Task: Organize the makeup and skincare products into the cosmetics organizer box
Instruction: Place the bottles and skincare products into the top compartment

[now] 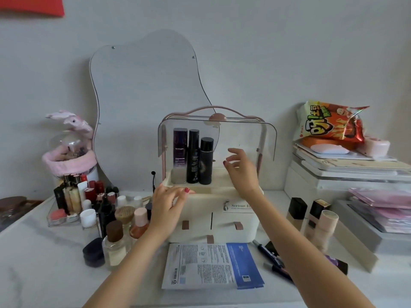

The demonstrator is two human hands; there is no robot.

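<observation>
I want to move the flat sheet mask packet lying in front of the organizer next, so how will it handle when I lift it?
The sheet mask packet looks thin and flat, so it will probably flop if held by one edge. Its glossy surface suggests that it may slip. It lies flush on the table, so sliding it to an edge may help.

Soft, even daylight fills the scene, fairly dim and greyish, with only faint shadows under the organizer box [213, 218] and the bottles. The clear lid [244, 134] carries a mild pale sheen. The right hand [241, 167] is slightly smeared by motion. The whole picture looks soft and compressed, and the wide lens bends the table [44, 263] edges and the forearms outward.
</observation>
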